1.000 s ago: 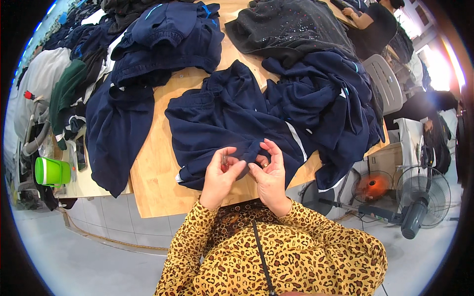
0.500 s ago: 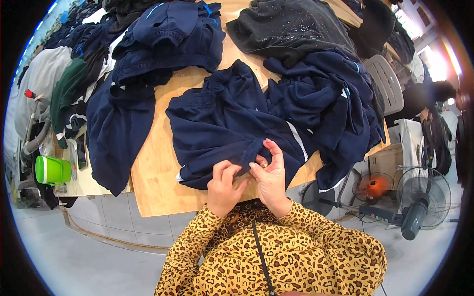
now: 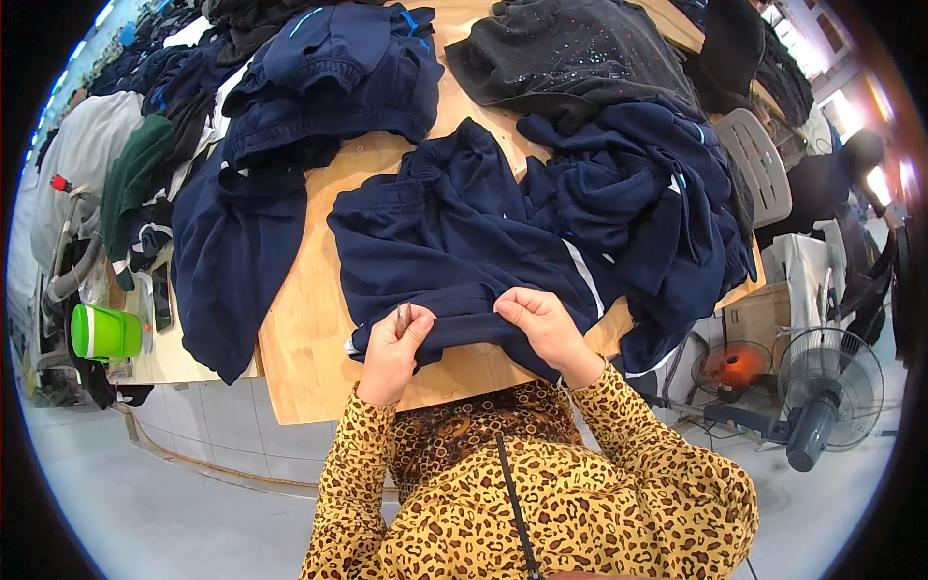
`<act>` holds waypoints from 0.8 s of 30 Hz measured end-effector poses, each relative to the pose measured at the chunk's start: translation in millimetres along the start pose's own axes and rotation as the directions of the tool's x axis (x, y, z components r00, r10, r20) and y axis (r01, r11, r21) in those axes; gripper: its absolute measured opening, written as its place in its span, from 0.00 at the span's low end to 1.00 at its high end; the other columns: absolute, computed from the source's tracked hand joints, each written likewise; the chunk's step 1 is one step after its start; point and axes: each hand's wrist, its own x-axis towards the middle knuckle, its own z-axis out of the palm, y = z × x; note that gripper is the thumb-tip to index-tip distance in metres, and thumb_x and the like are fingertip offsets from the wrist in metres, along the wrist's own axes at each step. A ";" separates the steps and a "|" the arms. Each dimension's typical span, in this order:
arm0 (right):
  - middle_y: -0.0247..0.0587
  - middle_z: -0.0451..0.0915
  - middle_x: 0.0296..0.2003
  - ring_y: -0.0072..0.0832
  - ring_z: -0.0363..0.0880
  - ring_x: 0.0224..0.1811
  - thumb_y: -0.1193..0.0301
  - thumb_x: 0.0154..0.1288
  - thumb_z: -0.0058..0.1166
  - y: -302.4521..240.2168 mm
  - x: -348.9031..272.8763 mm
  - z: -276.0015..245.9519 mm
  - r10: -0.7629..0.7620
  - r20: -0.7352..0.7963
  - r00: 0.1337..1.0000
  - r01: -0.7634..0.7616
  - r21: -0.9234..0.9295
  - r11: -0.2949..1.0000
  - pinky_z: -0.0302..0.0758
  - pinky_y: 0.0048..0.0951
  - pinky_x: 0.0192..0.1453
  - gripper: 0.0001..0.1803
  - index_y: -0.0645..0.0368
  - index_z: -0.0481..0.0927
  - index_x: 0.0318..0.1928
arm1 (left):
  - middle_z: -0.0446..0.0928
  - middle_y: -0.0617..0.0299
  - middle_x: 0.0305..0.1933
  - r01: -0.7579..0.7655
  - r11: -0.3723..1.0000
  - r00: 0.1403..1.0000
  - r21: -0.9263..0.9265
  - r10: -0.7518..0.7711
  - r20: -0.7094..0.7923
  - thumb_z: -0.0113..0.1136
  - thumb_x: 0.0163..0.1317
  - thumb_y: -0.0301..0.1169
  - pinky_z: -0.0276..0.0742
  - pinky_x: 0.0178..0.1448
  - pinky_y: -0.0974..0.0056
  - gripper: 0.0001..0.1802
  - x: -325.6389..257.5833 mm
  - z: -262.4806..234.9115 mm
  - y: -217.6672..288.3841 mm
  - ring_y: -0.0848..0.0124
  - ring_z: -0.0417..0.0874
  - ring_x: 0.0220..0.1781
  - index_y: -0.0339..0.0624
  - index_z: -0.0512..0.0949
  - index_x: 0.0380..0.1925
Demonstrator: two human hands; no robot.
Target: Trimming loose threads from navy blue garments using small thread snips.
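A navy garment (image 3: 435, 227) with a white stripe, seemingly trousers, lies spread and rumpled on the wooden table (image 3: 300, 338) in front of me. Its near edge is pinched in both my hands and stretched between them. My left hand (image 3: 391, 356) is closed on the cloth at the left, and a small pointed metal tool (image 3: 403, 319) sticks up from the same hand; most of the tool is hidden in the fingers. With thumb against fingers, my right hand (image 3: 549, 329) grips the edge farther right.
Navy garments are heaped at right (image 3: 628, 193) and stacked at far left (image 3: 329, 87). A speckled dark cloth (image 3: 570, 58) lies at the back. A green bucket (image 3: 104, 333) stands left; a grey fan (image 3: 822, 406) and a chair back (image 3: 754, 164) are at right.
My hands, close together before, have moved apart, the left one leftward and the right one rightward. The garment's near edge is now pulled out straight between them. The metal tool's tip has come into sight.
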 end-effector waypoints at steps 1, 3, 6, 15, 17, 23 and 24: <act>0.22 0.75 0.30 0.09 0.68 0.35 0.67 0.69 0.51 -1.8 0.5 -0.9 0.000 0.000 1.000 0.000 0.000 1.000 0.65 0.14 0.42 0.11 0.63 0.78 0.35 | 0.67 0.77 0.25 -0.005 1.000 0.999 -0.018 0.006 0.034 0.56 0.66 0.33 0.54 0.21 0.79 0.08 1.7 -0.5 -0.6 0.88 0.59 0.21 0.41 0.75 0.32; 0.24 0.77 0.31 0.11 0.70 0.35 0.68 0.69 0.50 -3.4 -0.7 -3.7 0.065 0.025 0.998 -0.066 0.079 0.995 0.68 0.15 0.42 0.11 0.64 0.80 0.36 | 0.67 0.77 0.25 -0.006 0.999 0.998 -0.037 0.008 0.067 0.56 0.65 0.34 0.51 0.20 0.79 0.08 3.2 -2.6 -0.5 0.89 0.58 0.20 0.41 0.76 0.32; 0.25 0.77 0.33 0.11 0.71 0.36 0.70 0.68 0.52 -9.6 0.0 -4.0 0.086 0.087 0.992 -0.098 0.137 0.986 0.68 0.15 0.43 0.09 0.64 0.78 0.42 | 0.69 0.77 0.27 0.184 0.983 0.979 -0.022 -0.182 0.091 0.56 0.65 0.33 0.56 0.24 0.80 0.08 4.2 -4.7 6.5 0.88 0.61 0.23 0.40 0.76 0.33; 0.27 0.76 0.35 0.10 0.71 0.37 0.76 0.65 0.53 -22.0 2.7 10.7 0.128 0.345 0.930 -0.171 0.098 0.980 0.70 0.15 0.45 0.21 0.60 0.70 0.58 | 0.73 0.73 0.31 0.105 0.994 0.968 -0.040 -0.093 0.233 0.56 0.66 0.30 0.65 0.39 0.78 0.07 12.6 8.3 12.9 0.86 0.69 0.34 0.37 0.76 0.35; 0.27 0.76 0.36 0.11 0.72 0.37 0.79 0.64 0.53 -18.5 2.0 12.4 0.120 0.279 0.953 -0.196 0.265 0.944 0.69 0.14 0.46 0.21 0.61 0.70 0.58 | 0.75 0.72 0.33 0.082 0.996 0.966 0.027 -0.086 0.242 0.55 0.66 0.29 0.66 0.41 0.78 0.07 16.9 7.6 11.1 0.84 0.70 0.35 0.36 0.76 0.36; 0.33 0.79 0.40 0.15 0.76 0.39 0.80 0.63 0.53 -16.2 -3.0 20.8 0.074 0.121 0.990 -0.115 0.376 0.919 0.72 0.16 0.49 0.17 0.64 0.75 0.52 | 0.76 0.69 0.32 -0.141 0.986 0.960 0.090 0.115 0.254 0.57 0.64 0.28 0.70 0.40 0.74 0.07 27.8 8.4 -18.1 0.82 0.72 0.35 0.34 0.77 0.35; 0.36 0.80 0.41 0.18 0.78 0.39 0.80 0.63 0.53 -15.7 -2.9 23.8 0.093 0.048 0.994 -0.105 0.388 0.915 0.74 0.17 0.48 0.15 0.66 0.76 0.51 | 0.76 0.66 0.33 -0.217 0.951 0.961 0.220 0.170 0.216 0.58 0.62 0.26 0.70 0.37 0.73 0.06 26.2 9.1 -22.5 0.80 0.73 0.33 0.34 0.78 0.34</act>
